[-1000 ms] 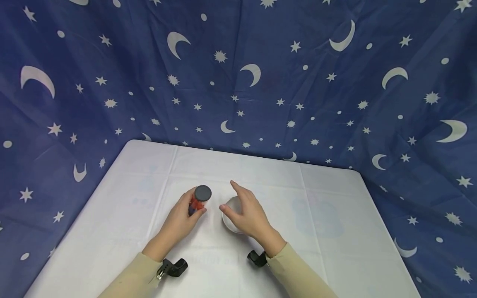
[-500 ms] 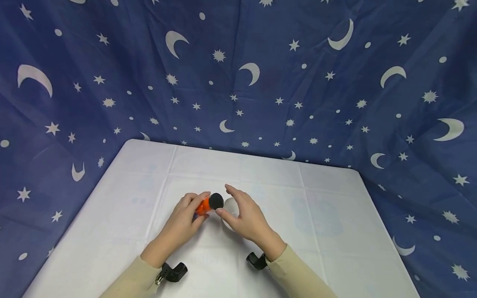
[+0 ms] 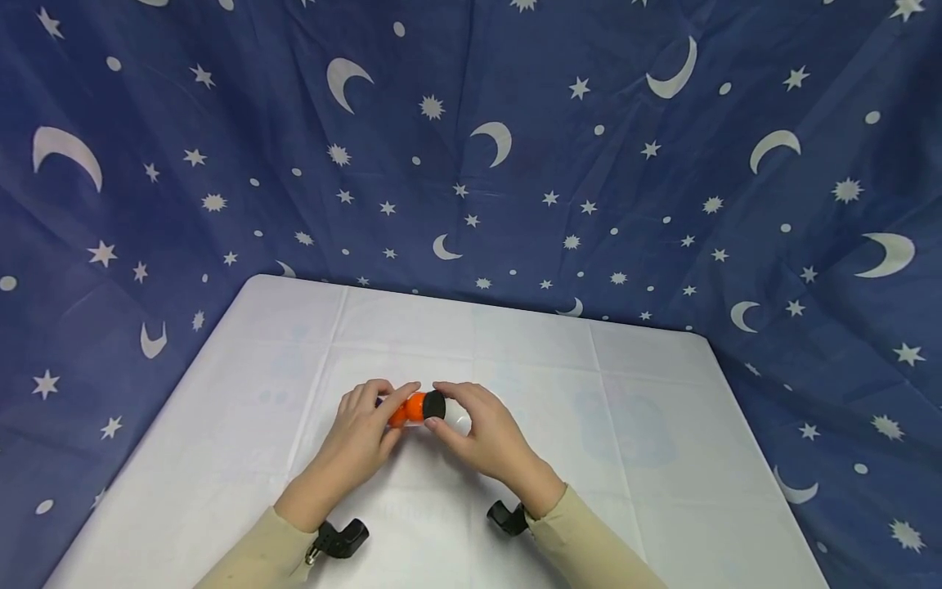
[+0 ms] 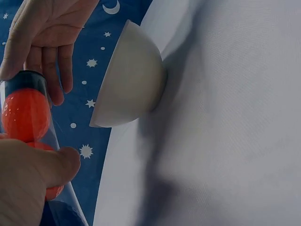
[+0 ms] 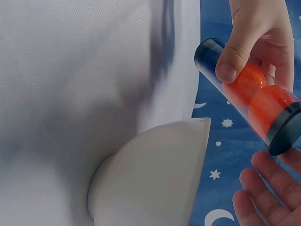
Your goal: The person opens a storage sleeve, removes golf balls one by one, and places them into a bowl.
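Note:
My left hand (image 3: 356,433) grips a clear tube (image 5: 244,112) above the table, thumb on one side and fingers on the other. Two orange balls (image 5: 275,107) show inside it, with a dark blue part (image 4: 63,214) towards the far end. The tube lies nearly level, its black cap (image 3: 435,405) pointing right. Around that cap my right hand (image 3: 489,433) stands with thumb and fingers spread to either side, fingertips right at it and fairly straight. Below and partly behind the right hand, a white bowl (image 4: 129,80) sits upright on the table; its inside is hidden in both wrist views.
The table (image 3: 559,393) wears a white cloth with fold lines. Behind it hangs a blue curtain (image 3: 530,188) with moons and stars. A black wrist camera (image 3: 342,540) sits on the left wrist, another camera (image 3: 508,517) on the right.
My left hand has tipped the tube from upright to nearly level, its black cap swinging right towards my right hand. The right hand's fingers have come in around the cap.

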